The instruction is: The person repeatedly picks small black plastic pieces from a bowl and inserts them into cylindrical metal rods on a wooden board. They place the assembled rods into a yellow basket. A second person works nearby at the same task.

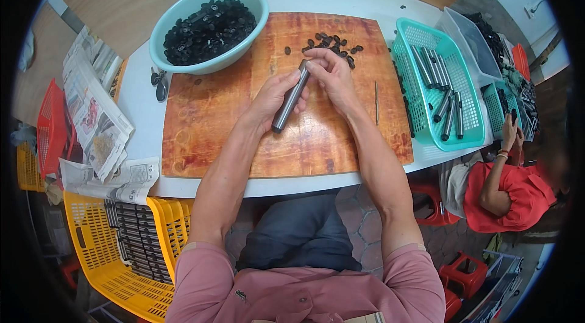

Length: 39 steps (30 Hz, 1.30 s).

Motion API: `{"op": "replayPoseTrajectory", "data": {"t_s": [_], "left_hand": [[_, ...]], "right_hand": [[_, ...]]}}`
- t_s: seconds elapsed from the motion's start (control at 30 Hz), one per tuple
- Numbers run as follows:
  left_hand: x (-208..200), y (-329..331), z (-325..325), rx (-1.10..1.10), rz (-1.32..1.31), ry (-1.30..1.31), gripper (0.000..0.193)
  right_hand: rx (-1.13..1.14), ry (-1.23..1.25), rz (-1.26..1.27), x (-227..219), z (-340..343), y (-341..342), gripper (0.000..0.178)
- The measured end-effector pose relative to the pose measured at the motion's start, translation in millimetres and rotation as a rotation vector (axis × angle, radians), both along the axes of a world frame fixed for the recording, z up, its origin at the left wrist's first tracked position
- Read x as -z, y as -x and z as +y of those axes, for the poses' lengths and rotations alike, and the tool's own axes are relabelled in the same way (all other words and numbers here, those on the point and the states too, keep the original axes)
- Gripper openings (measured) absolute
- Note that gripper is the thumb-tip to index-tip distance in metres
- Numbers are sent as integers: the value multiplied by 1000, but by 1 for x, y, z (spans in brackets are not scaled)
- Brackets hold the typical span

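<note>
1. White tabletop (141, 88) runs in front of you, with a reddish-brown wooden board (213, 122) lying flat on it as your work surface.
2. Your left hand (272, 96) is wrapped around the middle of a dark grey metal tube (290, 99), fingers curled over it in a firm grasp; the tube slants from lower left to upper right above the centre of the board.
3. Your right hand (332, 73) meets the tube's upper end, thumb and fingertips pinched at its tip. Whether a small part sits between those fingers you cannot tell.
4. Just beyond your right hand, a loose scatter of small black caps (332, 43) lies on the far part of the board.
5. To the far left of the board sits a pale teal bowl (167, 28) heaped with more black pieces.
6. On your right, a teal plastic basket (426, 40) holds several grey tubes (448, 113) lying lengthwise.
7. A thin stick (376, 102) lies on the board between your right forearm and that basket.
8. Down at your left, a yellow crate (97, 250) below table level carries a stack of dark tubes; newspapers (97, 122) hang over the table's left edge.
9. At the far right, another person in a red shirt (515, 195) sits near the table.
</note>
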<state>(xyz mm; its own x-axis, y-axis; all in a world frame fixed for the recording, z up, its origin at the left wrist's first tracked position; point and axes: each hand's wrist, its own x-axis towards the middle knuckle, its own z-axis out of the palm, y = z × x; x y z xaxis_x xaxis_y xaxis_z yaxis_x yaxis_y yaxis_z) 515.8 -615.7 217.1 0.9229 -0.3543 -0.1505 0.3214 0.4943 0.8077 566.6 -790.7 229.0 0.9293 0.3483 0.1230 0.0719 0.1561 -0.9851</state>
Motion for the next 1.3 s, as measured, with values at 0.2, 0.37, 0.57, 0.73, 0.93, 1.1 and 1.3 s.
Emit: {"op": "replayPoseTrajectory", "data": {"t_s": [0.2, 0.37, 0.57, 0.73, 0.93, 1.1, 1.3], "left_hand": [[5, -2, -1, -7, -105, -91, 29], [-12, 3, -9, -46, -91, -230, 31], [-5, 4, -8, -41, -94, -259, 37], [-4, 4, -12, -64, -126, -307, 38], [-2, 7, -11, -54, -281, -347, 36], [4, 6, -10, -104, -345, -447, 31], [-4, 11, 1, -117, -615, -831, 29]], "right_hand": [[-9, -60, -37, -1, -4, 2, 38], [25, -105, -58, 1, -7, -2, 37], [-7, -117, -66, 1, -6, 0, 37], [-8, -156, -17, -2, -7, 1, 38], [-4, -199, -27, -1, -9, 0, 39], [-17, -183, -47, 7, -8, -5, 36], [-40, -95, -101, 3, -11, -4, 30]]}}
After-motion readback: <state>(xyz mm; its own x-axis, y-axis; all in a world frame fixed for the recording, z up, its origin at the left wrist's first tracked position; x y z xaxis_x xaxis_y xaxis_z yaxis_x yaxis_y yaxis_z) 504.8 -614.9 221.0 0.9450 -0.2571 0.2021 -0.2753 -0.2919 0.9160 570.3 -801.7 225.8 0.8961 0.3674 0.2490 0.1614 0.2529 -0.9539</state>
